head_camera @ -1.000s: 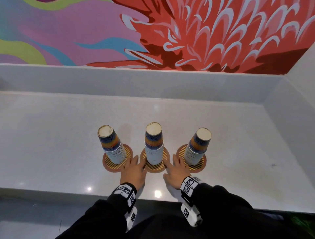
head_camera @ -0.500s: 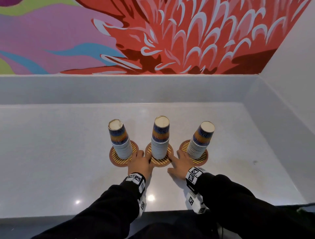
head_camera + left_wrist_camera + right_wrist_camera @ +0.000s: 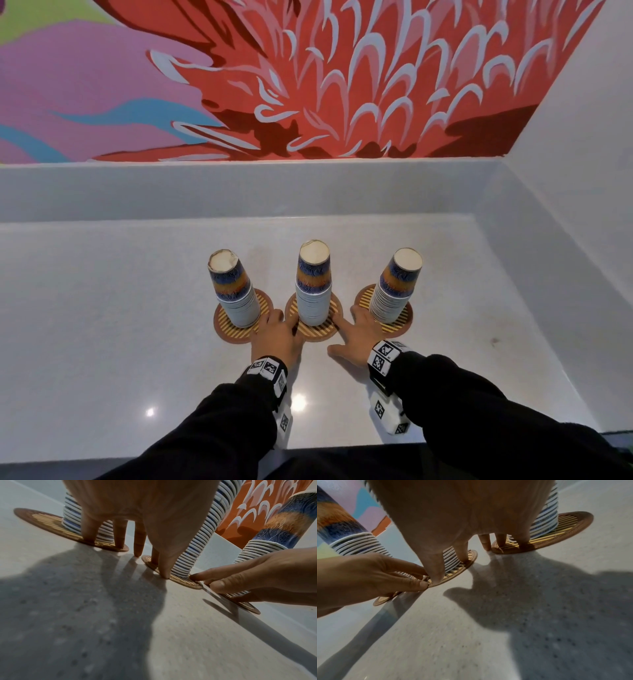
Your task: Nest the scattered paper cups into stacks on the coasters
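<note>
Three stacks of upside-down paper cups stand on round striped coasters: left stack [image 3: 233, 291] on the left coaster [image 3: 224, 332], middle stack [image 3: 313, 284] on the middle coaster [image 3: 322, 335], right stack [image 3: 395, 287] on the right coaster [image 3: 400, 327]. My left hand [image 3: 277, 329] lies flat, its straight fingers [image 3: 120, 534] touching the left coaster [image 3: 42, 520] and its thumb on the middle coaster [image 3: 187, 582]. My right hand [image 3: 356, 329] spreads between the middle coaster [image 3: 458, 569] and the right coaster [image 3: 570, 524], fingertips [image 3: 500, 540] on their near edges. Neither hand holds a cup.
The white counter [image 3: 102, 325] is boxed in by a low white back ledge [image 3: 239, 188] and a white side wall [image 3: 582, 205] on the right. A painted mural [image 3: 342, 85] rises behind. The counter's front edge [image 3: 342, 445] runs under my forearms.
Both hands and the three coasters with their stacks have slid away from the counter's front edge toward the back ledge. My arms reach out farther, and the head view has shifted.
</note>
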`<state>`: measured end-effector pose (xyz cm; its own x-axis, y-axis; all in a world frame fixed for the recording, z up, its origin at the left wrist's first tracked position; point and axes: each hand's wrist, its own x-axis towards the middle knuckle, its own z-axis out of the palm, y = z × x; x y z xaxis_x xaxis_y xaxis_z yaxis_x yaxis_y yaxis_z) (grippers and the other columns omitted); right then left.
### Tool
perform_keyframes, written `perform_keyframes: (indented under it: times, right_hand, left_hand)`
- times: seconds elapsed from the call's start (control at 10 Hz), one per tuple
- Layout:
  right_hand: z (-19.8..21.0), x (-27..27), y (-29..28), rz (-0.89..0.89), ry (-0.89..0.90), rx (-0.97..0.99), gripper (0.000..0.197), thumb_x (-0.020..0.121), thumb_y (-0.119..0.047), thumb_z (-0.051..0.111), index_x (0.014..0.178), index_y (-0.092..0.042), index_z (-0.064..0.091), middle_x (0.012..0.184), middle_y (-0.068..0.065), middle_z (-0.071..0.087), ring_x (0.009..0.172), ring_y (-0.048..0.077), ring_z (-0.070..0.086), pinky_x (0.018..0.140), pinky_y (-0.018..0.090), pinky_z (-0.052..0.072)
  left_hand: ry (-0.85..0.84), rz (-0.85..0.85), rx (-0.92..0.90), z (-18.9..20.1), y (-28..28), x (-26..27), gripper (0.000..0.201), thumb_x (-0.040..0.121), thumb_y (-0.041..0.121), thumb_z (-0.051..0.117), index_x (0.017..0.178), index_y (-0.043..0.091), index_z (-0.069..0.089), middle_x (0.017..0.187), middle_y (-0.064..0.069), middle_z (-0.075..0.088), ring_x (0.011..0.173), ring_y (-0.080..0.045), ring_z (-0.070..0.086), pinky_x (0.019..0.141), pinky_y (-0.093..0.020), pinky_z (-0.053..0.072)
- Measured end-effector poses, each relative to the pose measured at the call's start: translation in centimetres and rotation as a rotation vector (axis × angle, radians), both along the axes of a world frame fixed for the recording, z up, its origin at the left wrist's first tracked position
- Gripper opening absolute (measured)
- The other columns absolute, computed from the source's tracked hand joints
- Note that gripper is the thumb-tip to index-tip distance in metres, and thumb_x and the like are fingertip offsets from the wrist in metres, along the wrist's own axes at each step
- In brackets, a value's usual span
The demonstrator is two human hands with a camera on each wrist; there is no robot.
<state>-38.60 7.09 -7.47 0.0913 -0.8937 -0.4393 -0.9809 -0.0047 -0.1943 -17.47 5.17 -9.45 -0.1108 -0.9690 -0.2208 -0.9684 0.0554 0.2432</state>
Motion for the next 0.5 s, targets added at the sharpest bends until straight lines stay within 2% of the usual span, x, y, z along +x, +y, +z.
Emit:
perform_keyframes:
  times: [0.1, 0.2, 0.4, 0.5]
  right_hand:
    - [0.0, 0.0, 0.1, 0.004, 0.016, 0.014, 0.089, 0.085, -0.073, 0.054, 0.159, -0.038, 0.018, 0.170, 0.013, 0.010, 0.156, 0.039, 0.009, 0.123, 0.060, 0.021]
    - [-0.2, -0.2, 0.1, 0.013, 0.000, 0.020, 0.089, 0.086, -0.072, 0.055, 0.159, -0.038, 0.019, 0.170, 0.013, 0.008, 0.157, 0.039, 0.007, 0.124, 0.059, 0.019]
    - [0.7, -0.4, 0.5, -0.013, -0.051, 0.030, 0.082, 0.088, -0.068, 0.056, 0.157, -0.037, 0.024, 0.168, 0.013, 0.015, 0.155, 0.039, 0.016, 0.123, 0.057, 0.025]
    - [2.0, -0.7, 1.0, -0.090, -0.199, 0.059, 0.072, 0.093, -0.058, 0.059, 0.155, -0.031, 0.035, 0.166, 0.011, 0.024, 0.154, 0.035, 0.024, 0.123, 0.052, 0.029]
  left_hand:
    - [0.000, 0.005, -0.008, 0.3, 0.0, -0.1, 0.044, 0.097, 0.055, 0.049, 0.139, 0.043, 0.051, 0.121, 0.003, 0.052, 0.123, -0.025, 0.047, 0.099, -0.053, 0.049]
    - [0.011, 0.007, -0.018, 0.4, 0.3, -0.1, 0.043, 0.097, 0.057, 0.048, 0.138, 0.043, 0.051, 0.120, 0.003, 0.053, 0.123, -0.025, 0.048, 0.099, -0.054, 0.049]
    - [0.035, -0.023, -0.072, 0.9, 1.0, 0.5, 0.047, 0.096, 0.057, 0.048, 0.140, 0.040, 0.046, 0.119, 0.004, 0.055, 0.120, -0.023, 0.052, 0.098, -0.050, 0.050]
    - [0.094, -0.076, -0.094, 1.4, 1.3, 1.6, 0.052, 0.098, 0.052, 0.055, 0.146, 0.035, 0.048, 0.133, 0.005, 0.058, 0.127, -0.022, 0.054, 0.108, -0.045, 0.045]
